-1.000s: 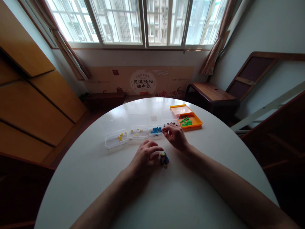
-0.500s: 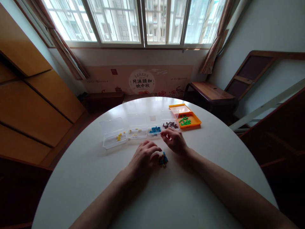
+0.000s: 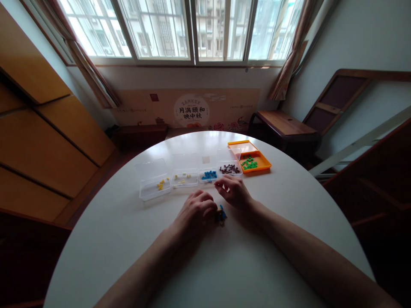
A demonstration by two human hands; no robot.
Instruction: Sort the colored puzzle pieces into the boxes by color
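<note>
Seen from above, a round white table (image 3: pixel 128 239). Left hand (image 3: pixel 195 211) curled, fingertips steadying a small blue-and-yellow brick assembly (image 3: pixel 220 215) at table centre. Right hand (image 3: pixel 233 191) just beyond, fingers pressed together as if pinching a tiny piece, too small to make out. Behind, a row of clear plastic boxes (image 3: pixel 184 173) and an orange tray (image 3: pixel 257 161) of green bricks. Likely mid-assembly; next calls for aligning and pressing on a piece.

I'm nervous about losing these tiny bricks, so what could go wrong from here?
The left hand only pinches the small brick model at its side, so a push might pop pieces off. The right hand hovers close to the open box of dark pieces; a nudge could scatter them across the table.
</note>
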